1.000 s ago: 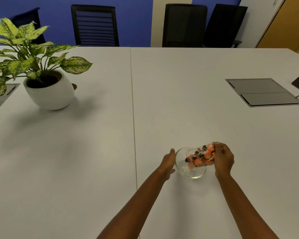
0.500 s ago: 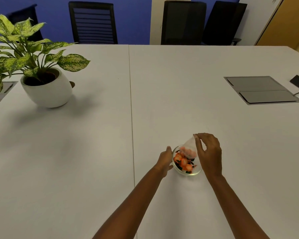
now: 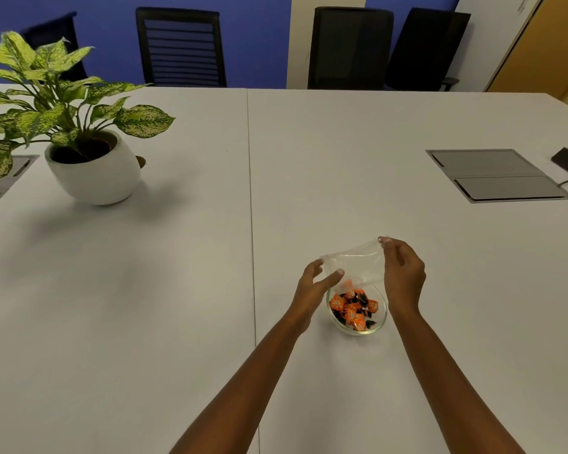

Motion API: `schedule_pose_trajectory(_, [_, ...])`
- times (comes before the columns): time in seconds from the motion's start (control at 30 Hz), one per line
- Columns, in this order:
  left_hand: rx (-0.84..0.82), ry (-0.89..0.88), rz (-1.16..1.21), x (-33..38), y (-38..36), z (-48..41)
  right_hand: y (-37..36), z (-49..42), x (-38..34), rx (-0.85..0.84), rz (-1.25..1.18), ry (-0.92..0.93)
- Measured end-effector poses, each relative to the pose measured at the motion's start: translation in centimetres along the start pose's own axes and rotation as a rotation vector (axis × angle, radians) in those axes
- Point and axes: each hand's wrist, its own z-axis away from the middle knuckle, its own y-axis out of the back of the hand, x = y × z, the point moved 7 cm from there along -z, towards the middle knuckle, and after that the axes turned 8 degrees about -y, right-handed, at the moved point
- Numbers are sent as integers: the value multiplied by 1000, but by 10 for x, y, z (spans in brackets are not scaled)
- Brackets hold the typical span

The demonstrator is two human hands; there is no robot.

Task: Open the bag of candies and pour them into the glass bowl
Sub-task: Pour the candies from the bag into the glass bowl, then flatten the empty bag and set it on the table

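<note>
Since half a second ago the clear bag (image 3: 354, 268) has risen higher above the glass bowl (image 3: 356, 326) and looks almost emptied, with one orange candy still at its lower edge, while the orange-and-black candies (image 3: 353, 309) now lie heaped in the bowl on the white table (image 3: 178, 290). Pinching the bag's far upper corner between thumb and fingertips, the right hand (image 3: 402, 278) holds it up over the bowl. At the bag's left edge the left hand (image 3: 312, 288) is loosely spread, thumb against the plastic; whether it actually grips cannot be told.
</note>
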Motion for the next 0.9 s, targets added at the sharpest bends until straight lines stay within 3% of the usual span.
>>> schedule_pose_trajectory(0.17, [167,-193,67,15,28,-1,-28,9,20,-245,-134,-379])
schedule_pose_trajectory(0.37, [471,-187,202,16,74,5,-55,27,32,-507,-321,-569])
schedule_pose_trajectory(0.5, [548,-194,207,13,93,6,-69,38,35,-576,-313,-567])
schedule_pose_trajectory(0.77, [641,-218,309,12,117,13,-81,39,34,-493,-203,-453])
schedule_pose_trajectory(0.9, [630,-233,256,15,127,16,-90,45,32,-550,-104,-461])
